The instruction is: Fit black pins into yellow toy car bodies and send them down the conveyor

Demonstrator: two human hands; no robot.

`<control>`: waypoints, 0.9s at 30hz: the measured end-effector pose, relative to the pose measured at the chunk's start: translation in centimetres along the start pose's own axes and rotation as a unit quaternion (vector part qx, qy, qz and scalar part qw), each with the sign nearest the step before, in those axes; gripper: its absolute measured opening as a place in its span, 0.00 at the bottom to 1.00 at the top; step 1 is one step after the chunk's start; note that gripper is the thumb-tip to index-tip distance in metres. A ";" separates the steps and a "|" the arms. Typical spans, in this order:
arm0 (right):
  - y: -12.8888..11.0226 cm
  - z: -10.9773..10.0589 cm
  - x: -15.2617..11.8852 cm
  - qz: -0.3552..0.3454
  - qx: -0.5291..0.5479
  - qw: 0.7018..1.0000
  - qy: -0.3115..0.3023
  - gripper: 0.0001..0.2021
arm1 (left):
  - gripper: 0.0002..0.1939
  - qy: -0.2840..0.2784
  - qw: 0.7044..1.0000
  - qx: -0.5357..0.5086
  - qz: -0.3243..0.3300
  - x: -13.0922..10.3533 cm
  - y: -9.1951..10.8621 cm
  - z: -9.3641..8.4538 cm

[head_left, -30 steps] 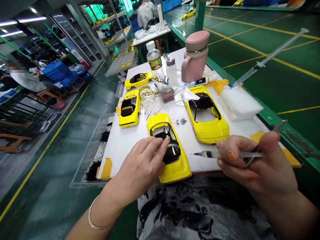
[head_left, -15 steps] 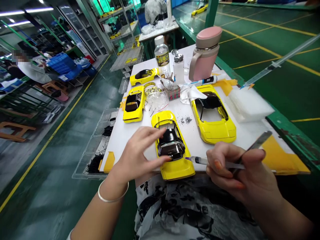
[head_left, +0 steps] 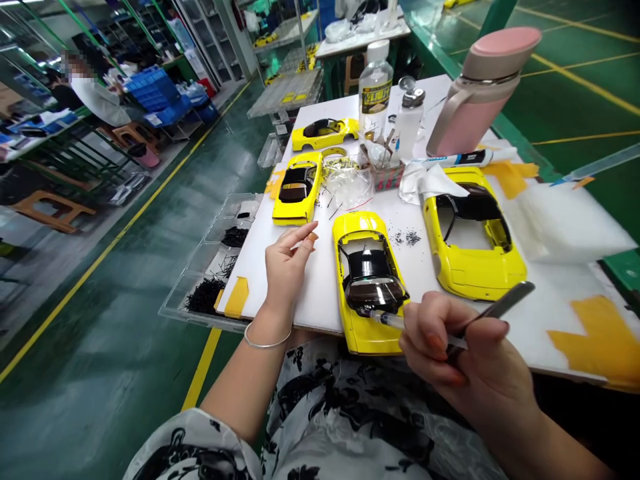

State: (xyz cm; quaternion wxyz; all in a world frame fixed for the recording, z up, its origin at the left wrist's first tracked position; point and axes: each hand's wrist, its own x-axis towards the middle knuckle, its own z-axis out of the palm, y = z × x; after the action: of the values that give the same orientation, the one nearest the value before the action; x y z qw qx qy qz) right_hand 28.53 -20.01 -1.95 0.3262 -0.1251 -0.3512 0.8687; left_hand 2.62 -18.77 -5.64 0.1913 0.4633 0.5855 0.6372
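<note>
My right hand [head_left: 463, 353] is closed around a thin clear syringe [head_left: 391, 320] and also holds a flat metal tool [head_left: 505, 301], which looks like tweezers. The syringe tip meets the base of the dark windshield on a yellow model car body [head_left: 373, 337]. That body lies on the white board, close to its front edge, with a black roof and windshield fitted. To its left, apart from it, is my left hand [head_left: 290, 263], thumb and index finger pinched together. Whether a tiny thing sits between those fingertips I cannot tell.
More yellow car bodies [head_left: 477, 267] lie right and left on the board. Tiny black bits [head_left: 411, 238] lie between. Behind stand a bottle [head_left: 376, 93], a pump bottle [head_left: 410, 123] and a pink mug [head_left: 480, 93]. A clear tray of black parts [head_left: 205, 297] sits left; white foam [head_left: 570, 223] right.
My left hand has left the car body, moved up and left, and its fingers have closed into a pinch. The syringe tip has shifted onto the windshield base. The view has turned slightly.
</note>
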 end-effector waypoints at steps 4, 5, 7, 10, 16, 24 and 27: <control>0.0 0.2 0.1 -0.013 -0.013 1.000 0.003 0.24 | 0.12 0.004 1.000 -0.019 -0.007 0.1 0.0 0.0; 0.1 0.3 0.2 -0.015 -0.016 1.000 0.003 0.25 | 0.12 0.004 1.000 -0.018 -0.007 0.1 0.0 0.0; 0.1 0.4 0.3 -0.022 -0.024 0.999 0.004 0.25 | 0.12 0.003 1.000 -0.015 -0.007 0.1 0.1 0.0; 0.2 0.5 0.3 -0.024 -0.034 0.999 0.010 0.26 | 0.12 0.005 1.000 -0.015 -0.009 0.1 0.1 0.0; 0.1 0.5 0.2 -0.021 -0.050 0.998 0.013 0.27 | 0.13 0.003 1.000 -0.006 -0.014 0.0 0.3 0.0; 0.0 0.5 0.5 -0.018 -0.039 0.999 0.000 0.28 | 0.12 -0.001 1.000 -0.011 -0.007 0.0 0.4 0.0; -0.3 0.6 0.5 -0.019 -0.038 0.999 0.007 0.29 | 0.11 0.002 1.000 -0.007 -0.011 0.0 0.3 0.0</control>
State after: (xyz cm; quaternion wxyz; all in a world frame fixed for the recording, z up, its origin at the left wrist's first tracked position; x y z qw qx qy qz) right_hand 28.03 -19.79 -1.30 0.3403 -0.1369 -0.3840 0.8474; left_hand 2.75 -18.88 -5.35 0.1999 0.4543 0.5863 0.6402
